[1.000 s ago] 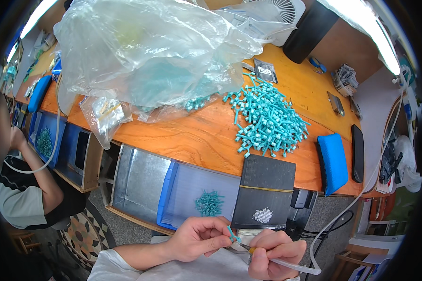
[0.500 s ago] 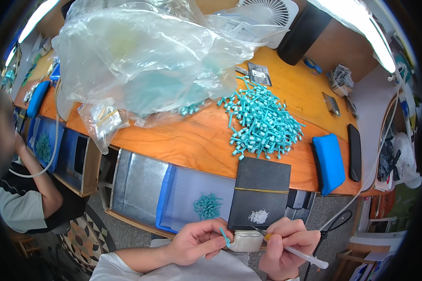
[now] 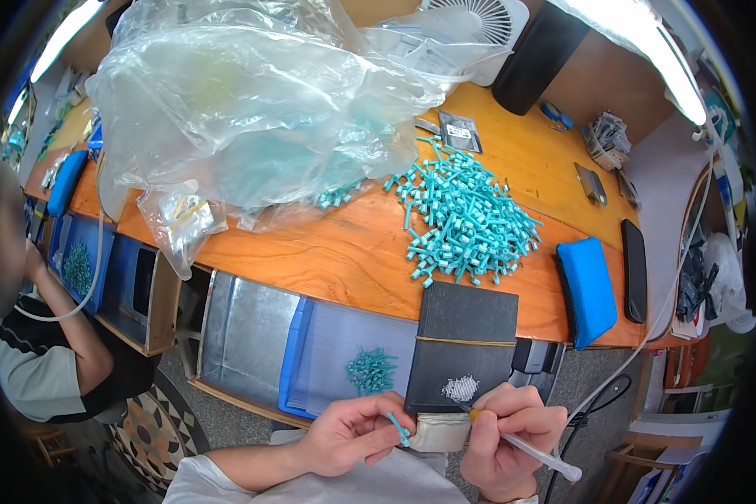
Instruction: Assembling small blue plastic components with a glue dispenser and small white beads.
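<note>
Between the thumb and fingers of my left hand (image 3: 354,433) is a small teal stick-like piece (image 3: 398,427), its head low and its stem up. My right hand (image 3: 511,437) grips a pen-like pointed tool (image 3: 533,454) with a whitish translucent handle and a yellow collar. The tool's thin tip reaches the near edge of a little heap of tiny white pieces (image 3: 460,387); contact is too small to tell. That heap lies on a black flat block (image 3: 464,315) with a band around it. A pale cloth-like pad (image 3: 442,432) sits between my hands, below the block.
A pile of teal pieces (image 3: 470,214) covers the orange table (image 3: 311,256) behind the block. More teal pieces (image 3: 370,370) lie in a blue tray (image 3: 323,340) in the drawer. A large clear bag (image 3: 252,109), a blue pouch (image 3: 586,292) and a person (image 3: 50,353) at left surround these.
The tool in my right hand has tilted slightly, its tip now closer against the white heap. My left hand keeps the teal piece almost still. The view has shifted a little.
</note>
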### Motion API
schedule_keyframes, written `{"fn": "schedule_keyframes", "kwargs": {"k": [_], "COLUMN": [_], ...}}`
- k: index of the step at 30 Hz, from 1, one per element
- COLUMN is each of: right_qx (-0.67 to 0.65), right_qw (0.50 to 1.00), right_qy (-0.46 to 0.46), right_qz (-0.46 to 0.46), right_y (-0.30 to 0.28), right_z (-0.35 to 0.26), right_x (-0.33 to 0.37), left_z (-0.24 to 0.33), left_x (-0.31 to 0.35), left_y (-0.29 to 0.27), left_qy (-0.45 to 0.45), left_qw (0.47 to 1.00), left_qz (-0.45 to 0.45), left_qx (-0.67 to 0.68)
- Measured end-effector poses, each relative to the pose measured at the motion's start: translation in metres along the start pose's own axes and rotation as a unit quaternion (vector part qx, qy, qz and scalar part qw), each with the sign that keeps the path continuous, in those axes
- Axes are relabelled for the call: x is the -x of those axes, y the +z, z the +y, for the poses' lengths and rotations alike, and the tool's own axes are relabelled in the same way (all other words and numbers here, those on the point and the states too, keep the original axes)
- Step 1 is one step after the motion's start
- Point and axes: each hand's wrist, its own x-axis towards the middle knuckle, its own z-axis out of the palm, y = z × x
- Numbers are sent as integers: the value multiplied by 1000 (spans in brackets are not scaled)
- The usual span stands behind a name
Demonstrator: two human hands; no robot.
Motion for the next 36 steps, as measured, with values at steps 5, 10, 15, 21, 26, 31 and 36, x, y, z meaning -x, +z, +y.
{"fn": "schedule_keyframes", "kwargs": {"k": [5,10,15,21,26,31,36], "right_qx": [14,-157,-188,-164,-167,-172,-155], "right_qw": [1000,983,973,973,971,970,971], "right_qy": [8,-55,-113,-144,-151,-154,-161], "right_qz": [4,-72,-76,-78,-78,-76,-82], "right_y": [4,-4,7,9,10,11,11], "right_z": [-3,-11,-4,-3,-3,-2,-3], "right_x": [1,4,13,11,12,12,12], "left_z": [0,0,-1,1,0,0,2], "left_x": [1,-3,-1,-1,0,0,0], "left_y": [-3,-1,-4,-3,-3,-3,-2], "left_qy": [1,-3,5,22,25,28,30], "left_qw": [1000,1000,1000,999,999,999,998], "left_qz": [7,-11,-3,11,12,12,12], "left_qx": [4,0,-15,-27,-31,-38,-51]}}
